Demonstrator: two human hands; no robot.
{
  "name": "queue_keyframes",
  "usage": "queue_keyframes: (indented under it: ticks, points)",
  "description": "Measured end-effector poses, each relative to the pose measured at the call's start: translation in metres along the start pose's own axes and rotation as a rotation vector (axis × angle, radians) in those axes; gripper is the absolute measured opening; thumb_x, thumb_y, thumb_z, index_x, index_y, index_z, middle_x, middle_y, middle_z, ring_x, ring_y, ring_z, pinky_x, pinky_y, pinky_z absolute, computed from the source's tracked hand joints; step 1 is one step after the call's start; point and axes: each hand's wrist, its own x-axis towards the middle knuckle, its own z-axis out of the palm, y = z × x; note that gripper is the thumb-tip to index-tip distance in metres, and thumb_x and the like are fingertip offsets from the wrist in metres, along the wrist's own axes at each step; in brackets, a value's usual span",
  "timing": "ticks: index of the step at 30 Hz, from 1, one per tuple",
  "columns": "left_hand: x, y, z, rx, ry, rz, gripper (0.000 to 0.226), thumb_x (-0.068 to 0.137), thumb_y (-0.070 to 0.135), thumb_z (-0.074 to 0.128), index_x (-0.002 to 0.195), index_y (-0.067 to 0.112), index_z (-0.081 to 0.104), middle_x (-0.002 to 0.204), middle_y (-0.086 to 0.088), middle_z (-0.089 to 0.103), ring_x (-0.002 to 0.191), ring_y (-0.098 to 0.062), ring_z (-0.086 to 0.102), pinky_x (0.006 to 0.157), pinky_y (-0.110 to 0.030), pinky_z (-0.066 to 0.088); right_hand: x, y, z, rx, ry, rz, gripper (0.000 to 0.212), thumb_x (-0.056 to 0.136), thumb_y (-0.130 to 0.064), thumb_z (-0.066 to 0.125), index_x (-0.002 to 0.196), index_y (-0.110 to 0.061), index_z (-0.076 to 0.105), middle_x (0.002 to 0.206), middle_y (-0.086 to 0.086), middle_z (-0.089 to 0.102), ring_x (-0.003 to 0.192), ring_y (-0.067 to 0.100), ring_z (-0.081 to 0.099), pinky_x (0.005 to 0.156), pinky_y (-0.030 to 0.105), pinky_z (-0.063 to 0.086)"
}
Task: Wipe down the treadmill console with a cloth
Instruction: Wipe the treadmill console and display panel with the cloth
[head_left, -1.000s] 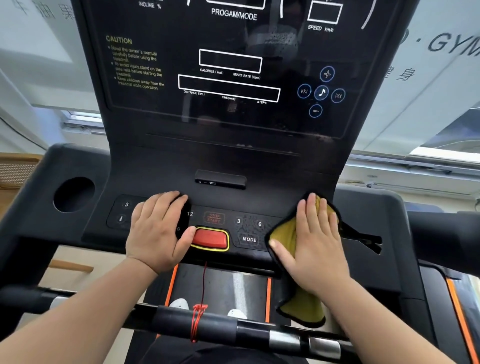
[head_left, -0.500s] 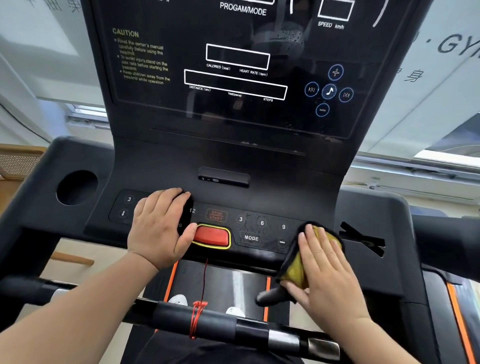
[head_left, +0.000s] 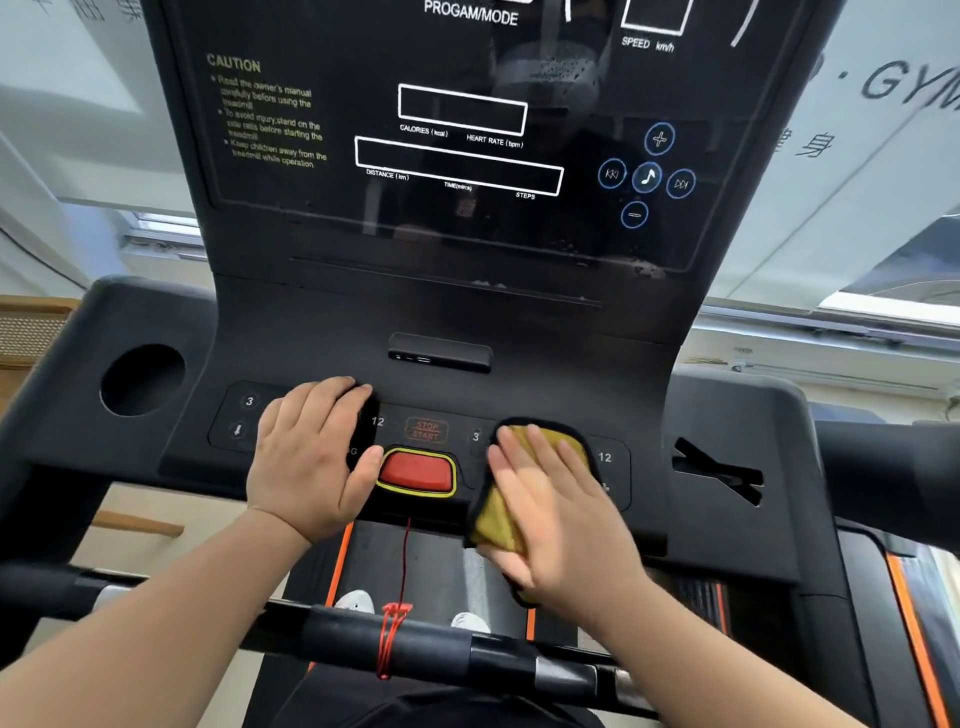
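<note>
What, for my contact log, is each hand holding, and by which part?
Nothing is gripped. The right hand presses flat on the middle of the yellow cloth; the left hand rests flat on the console.

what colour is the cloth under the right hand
Yellow with a black edge, seen in the head view: the cloth under the right hand.

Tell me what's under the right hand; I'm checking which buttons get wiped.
A yellow cloth, pressed by the right hand onto the button panel. Buttons beneath are covered; only the 3 and 12 beside it show.
</note>
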Motion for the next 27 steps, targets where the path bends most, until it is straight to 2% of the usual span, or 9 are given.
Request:
queue_keyframes:
  ticks: [5,9,13,18,23,27]
  points:
    - [0.001,-0.001,-0.001,-0.012,-0.002,0.006,0.062,0.083,0.046,0.04,0.126,0.006,0.063,0.128,-0.013,0.062,0.115,-0.036,0.053,0.097,-0.048,0.035,-0.053,0.057,0.003,-0.038,0.054,0.172,0.111,0.077,-0.081,0.053,0.157,-0.006,0.037,0.167,0.012,0.029,0.155,0.032,0.023,0.124,0.051,0.021]
    - [0.001,-0.002,0.0,-0.012,-0.004,0.016,0.062,0.084,0.046,0.04,0.125,0.007,0.064,0.129,-0.013,0.062,0.116,-0.034,0.052,0.097,-0.049,0.035,-0.047,0.052,0.001,-0.057,0.012,0.244,0.119,0.074,-0.087,0.048,0.156,-0.001,0.034,0.167,0.016,0.025,0.156,0.037,0.02,0.124,0.054,0.017]
    - [0.001,-0.002,0.0,-0.01,-0.005,0.015,0.062,0.084,0.046,0.039,0.125,0.007,0.063,0.128,-0.013,0.062,0.115,-0.035,0.053,0.097,-0.049,0.036,-0.005,0.018,-0.003,-0.077,-0.045,0.117,0.117,0.079,-0.088,0.04,0.158,-0.002,0.031,0.168,0.018,0.021,0.156,0.04,0.015,0.122,0.053,0.016]
    - [0.001,0.0,0.0,-0.007,-0.017,0.003,0.063,0.084,0.046,0.037,0.125,0.007,0.063,0.129,-0.013,0.062,0.115,-0.037,0.053,0.097,-0.049,0.036,0.033,-0.013,-0.007,0.047,-0.046,0.062,0.118,0.076,-0.089,0.044,0.161,-0.009,0.025,0.171,0.011,0.014,0.159,0.031,0.006,0.127,0.048,0.012]
    - [0.001,0.001,0.0,-0.015,-0.002,-0.003,0.063,0.084,0.046,0.037,0.125,0.007,0.063,0.129,-0.013,0.062,0.115,-0.037,0.053,0.098,-0.049,0.036,-0.016,0.029,-0.005,-0.032,-0.035,0.065,0.111,0.08,-0.082,0.05,0.158,-0.006,0.032,0.168,0.013,0.023,0.156,0.033,0.022,0.122,0.049,0.017]
    - [0.0,-0.001,0.0,-0.024,0.006,-0.007,0.064,0.084,0.046,0.037,0.125,0.006,0.064,0.128,-0.014,0.062,0.115,-0.038,0.054,0.098,-0.05,0.037,-0.052,0.061,-0.001,-0.061,-0.035,0.129,0.115,0.077,-0.08,0.054,0.16,-0.006,0.026,0.17,0.012,0.019,0.156,0.034,0.021,0.125,0.049,0.016]
